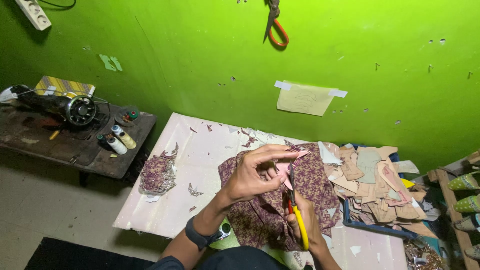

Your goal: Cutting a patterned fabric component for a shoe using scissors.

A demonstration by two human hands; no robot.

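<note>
A person is sitting at a pale work table [175, 170] set against a bright green wall [200, 60], cutting patterned cloth. The left hand [252, 172] is gripping a small pink paper template [286, 169] together with the edge of the purple patterned cloth [260, 215], thumb and fingers closed on it while the index finger is stretching out over the top. The right hand [307, 220] is clasping a pair of yellow-handled scissors [296, 210], fingers wrapped around the handles, the blades pointing up toward the template and touching the cloth just beside it. The cloth is lying spread across the middle of the table, directly under both hands. A pile of cut patterned pieces [157, 172] is resting near the table's left edge, and a heap of brown card patterns [375, 185] is filling a blue tray [350, 222] on the right. A black sewing machine [55, 105] and spools of thread [120, 137] are standing on a dark bench well to the left, and red-handled scissors [275, 25] are hanging on the wall
</note>
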